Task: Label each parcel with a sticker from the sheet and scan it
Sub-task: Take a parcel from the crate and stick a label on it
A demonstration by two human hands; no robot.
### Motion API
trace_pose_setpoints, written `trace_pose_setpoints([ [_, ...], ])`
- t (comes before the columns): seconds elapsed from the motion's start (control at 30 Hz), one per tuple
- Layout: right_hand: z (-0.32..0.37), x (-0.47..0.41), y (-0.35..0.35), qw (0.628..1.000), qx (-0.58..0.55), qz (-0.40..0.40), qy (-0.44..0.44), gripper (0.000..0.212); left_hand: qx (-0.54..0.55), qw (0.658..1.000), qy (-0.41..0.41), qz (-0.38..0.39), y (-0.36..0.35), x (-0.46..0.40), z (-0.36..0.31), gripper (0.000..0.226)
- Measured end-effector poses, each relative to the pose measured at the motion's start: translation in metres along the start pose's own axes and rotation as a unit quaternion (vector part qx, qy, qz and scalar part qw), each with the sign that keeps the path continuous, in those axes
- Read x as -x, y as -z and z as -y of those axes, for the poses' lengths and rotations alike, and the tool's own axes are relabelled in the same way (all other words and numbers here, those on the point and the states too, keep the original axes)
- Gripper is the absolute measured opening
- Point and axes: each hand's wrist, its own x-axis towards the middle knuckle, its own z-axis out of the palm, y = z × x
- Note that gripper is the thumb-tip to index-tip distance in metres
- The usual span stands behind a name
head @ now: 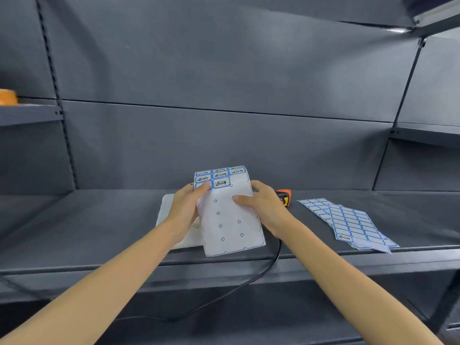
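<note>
Your left hand [185, 207] is pinching the sticker sheet [227, 212] at its left edge, thumb pressing on a blue-bordered sticker near the boundary between the used and unused rows. Your right hand [261, 207] is gripping the sheet's right edge, thumb lying flat across the bare backing and the other fingers hidden behind the paper. Both hands are closing on the sheet and holding it up off the shelf [87, 227], tilted towards you.

The sheet is mostly spent: the lower part is showing plain white backing with only small blue diamond scraps and a thin blue outline, while at the 12 o'clock end a few rows of blue-framed labels with dark handwriting are still sitting in place. That top end is curling slightly backwards.

Both forearms are reaching in from the bottom corners, wrists roughly level, meeting over the middle of the shelf.

Directly under your left hand, at about 9 o'clock from the sheet, a white parcel [169, 210] is lying flat on the shelf, partly covered. At 3 o'clock, just behind your right hand, an orange-and-black scanner [283, 196] is peeking out, its black cable [224, 295] trailing down over the shelf's front lip. Further out at 3 o'clock, spare sticker sheets [348, 222] are lying fanned and overlapping.
</note>
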Motion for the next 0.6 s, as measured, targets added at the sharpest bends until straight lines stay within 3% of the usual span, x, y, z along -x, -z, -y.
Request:
trace_pose_setpoints([
  [0.13, -0.011, 0.001, -0.017, 0.991, 0.125, -0.040, 0.025, 0.047, -0.013, 0.999, 0.019, -0.042, 0.014, 0.000, 0.002, 0.017],
  [0.2, -0.017, -0.002, -0.020, 0.950, 0.284, -0.066, 0.110, 0.059, -0.014, 0.999, 0.022, -0.042, 0.018, 0.001, 0.004, 0.015],
  [0.3, -0.022, -0.007, -0.029, 0.880, 0.426, -0.040, 0.206, 0.051, -0.015, 0.999, 0.021, -0.042, 0.019, 0.002, 0.006, 0.016],
  [0.47, -0.028, -0.016, -0.043, 0.838, 0.487, -0.057, 0.238, 0.037, 0.001, 0.999, 0.021, -0.026, 0.016, 0.002, 0.006, 0.019],
  [0.6, -0.028, -0.020, -0.048, 0.839, 0.479, -0.077, 0.246, 0.030, 0.006, 0.999, 0.030, -0.012, 0.018, 0.002, 0.005, 0.021],
])
